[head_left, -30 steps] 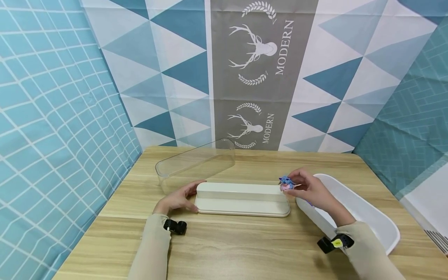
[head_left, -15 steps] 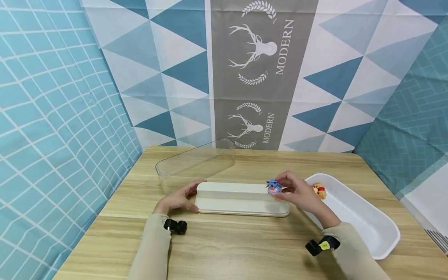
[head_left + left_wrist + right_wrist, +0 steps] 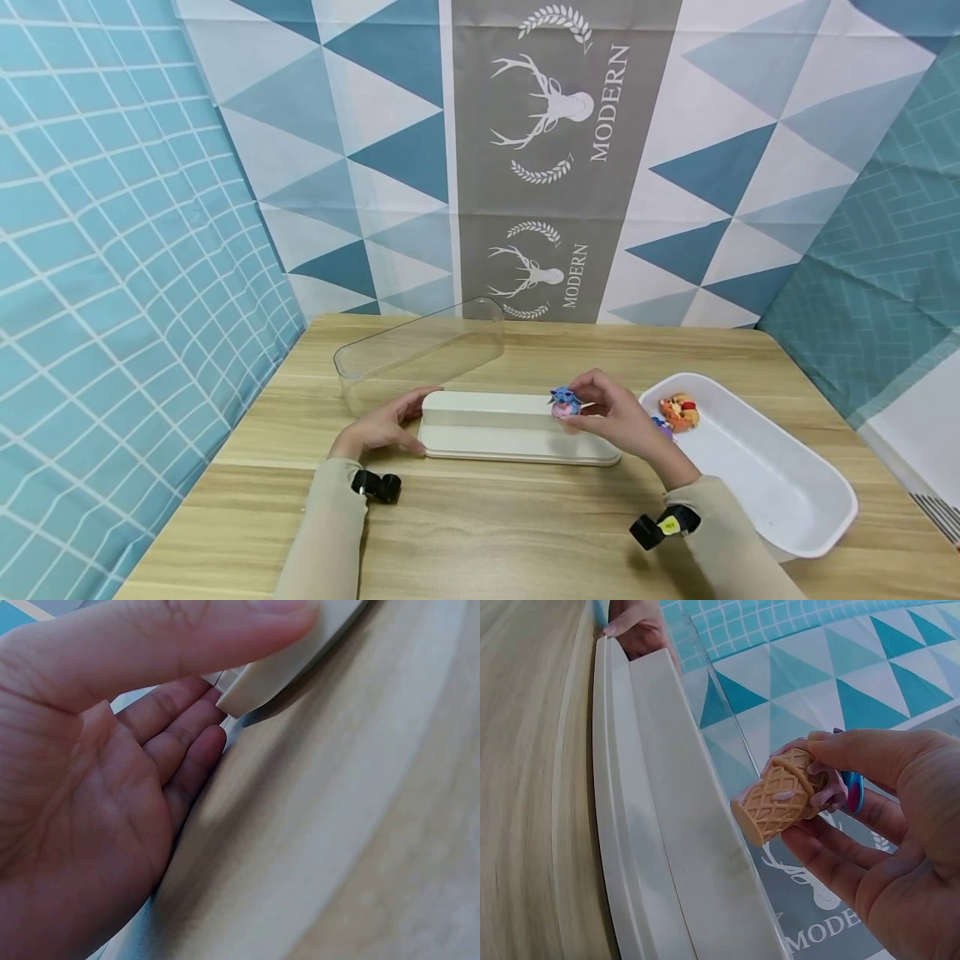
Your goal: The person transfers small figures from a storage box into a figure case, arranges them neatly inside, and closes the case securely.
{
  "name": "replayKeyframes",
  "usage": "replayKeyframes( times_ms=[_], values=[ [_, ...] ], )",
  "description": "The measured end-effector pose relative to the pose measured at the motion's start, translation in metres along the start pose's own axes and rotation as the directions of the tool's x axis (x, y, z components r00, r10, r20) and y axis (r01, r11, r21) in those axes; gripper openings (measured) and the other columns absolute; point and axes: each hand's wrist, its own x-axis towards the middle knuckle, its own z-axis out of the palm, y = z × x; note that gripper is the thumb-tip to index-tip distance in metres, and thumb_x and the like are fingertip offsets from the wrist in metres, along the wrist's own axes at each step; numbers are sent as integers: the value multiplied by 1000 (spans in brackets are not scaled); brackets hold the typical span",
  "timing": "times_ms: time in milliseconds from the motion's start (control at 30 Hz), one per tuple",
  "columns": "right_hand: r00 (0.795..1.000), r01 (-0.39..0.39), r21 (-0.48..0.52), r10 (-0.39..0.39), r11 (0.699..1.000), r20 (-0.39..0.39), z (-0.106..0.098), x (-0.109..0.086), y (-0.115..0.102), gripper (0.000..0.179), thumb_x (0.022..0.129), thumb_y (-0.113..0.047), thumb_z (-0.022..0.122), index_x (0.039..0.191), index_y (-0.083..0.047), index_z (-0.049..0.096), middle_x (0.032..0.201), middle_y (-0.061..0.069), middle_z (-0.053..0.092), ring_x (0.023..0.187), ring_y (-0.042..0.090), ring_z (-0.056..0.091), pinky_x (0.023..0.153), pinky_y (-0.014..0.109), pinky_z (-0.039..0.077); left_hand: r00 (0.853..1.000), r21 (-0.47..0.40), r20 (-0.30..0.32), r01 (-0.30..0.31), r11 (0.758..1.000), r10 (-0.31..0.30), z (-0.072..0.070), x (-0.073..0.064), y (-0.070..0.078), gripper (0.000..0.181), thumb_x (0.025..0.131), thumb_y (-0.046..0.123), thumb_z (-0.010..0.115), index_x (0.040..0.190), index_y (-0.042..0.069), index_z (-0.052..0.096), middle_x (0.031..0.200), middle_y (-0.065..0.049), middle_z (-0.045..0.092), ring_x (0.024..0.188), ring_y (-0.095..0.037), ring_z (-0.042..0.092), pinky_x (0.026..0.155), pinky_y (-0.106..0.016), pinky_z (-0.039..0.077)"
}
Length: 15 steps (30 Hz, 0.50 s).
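My right hand (image 3: 618,419) pinches a small toy figurine (image 3: 565,402) between thumb and fingers. It has a blue big-eared head and a pink middle; in the right wrist view its lower part is a waffle ice-cream cone (image 3: 780,799) with pink drips. The hand holds it over the right half of a cream two-step display base (image 3: 498,440). At the base's left end, my left hand (image 3: 381,429) grips the corner, thumb at the front and fingers behind. In the left wrist view the thumb (image 3: 187,645) lies along the base's edge (image 3: 262,686).
To the right stands a white tray (image 3: 780,492) holding an orange figurine (image 3: 678,412) and a blue-purple one (image 3: 663,427), partly hidden by my right hand. Behind the base is a clear plastic cover (image 3: 420,346). Everything rests on a wooden table (image 3: 480,533), with patterned cloth walls around.
My right hand has moved left with the figurine, from the base's right end to over its right half. The tray's figurines have come into view. The left hand has stayed in place.
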Motion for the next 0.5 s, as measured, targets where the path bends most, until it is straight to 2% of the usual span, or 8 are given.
replayKeyframes(
  times_ms=[100, 200, 400, 500],
  values=[
    [1000, 4, 16, -3, 1000, -11, 4, 2, 2, 35, 85, 1, 76, 113, 0, 57, 108, 16, 69, 101, 19, 66, 84, 31, 56, 1000, -1, -1, 0, 1000, 0, 0, 0, 1, 106, 73, -5, 84, 158, 5, 22, 152, -18, 39, 141, -37, 33, 113, -41, 31],
    [1000, 7, 44, -6, 999, -19, 9, 4, 5, 35, 84, 3, 76, 113, 1, 56, 108, 18, 70, 99, 15, 66, 83, 27, 55, 1000, -8, -8, 15, 1000, -15, 0, -1, 1, 106, 73, -5, 84, 158, 6, 22, 152, -19, 40, 140, -37, 34, 113, -45, 30],
    [1000, 20, 89, -19, 996, -17, 17, 6, 7, 36, 85, 4, 75, 114, 2, 55, 108, 20, 69, 99, 13, 65, 81, 27, 56, 999, -27, -17, 36, 999, -37, 1, 0, 1, 105, 73, -5, 83, 158, 7, 24, 151, -18, 41, 139, -36, 35, 109, -33, 35],
    [999, 41, 101, -40, 994, -12, 22, 8, 9, 36, 85, 6, 74, 114, 3, 54, 107, 22, 69, 98, 14, 65, 80, 28, 56, 999, -33, -15, 33, 999, -34, 1, 0, 1, 105, 73, -5, 83, 158, 7, 23, 151, -19, 40, 139, -36, 35, 108, -30, 36]
  ],
)
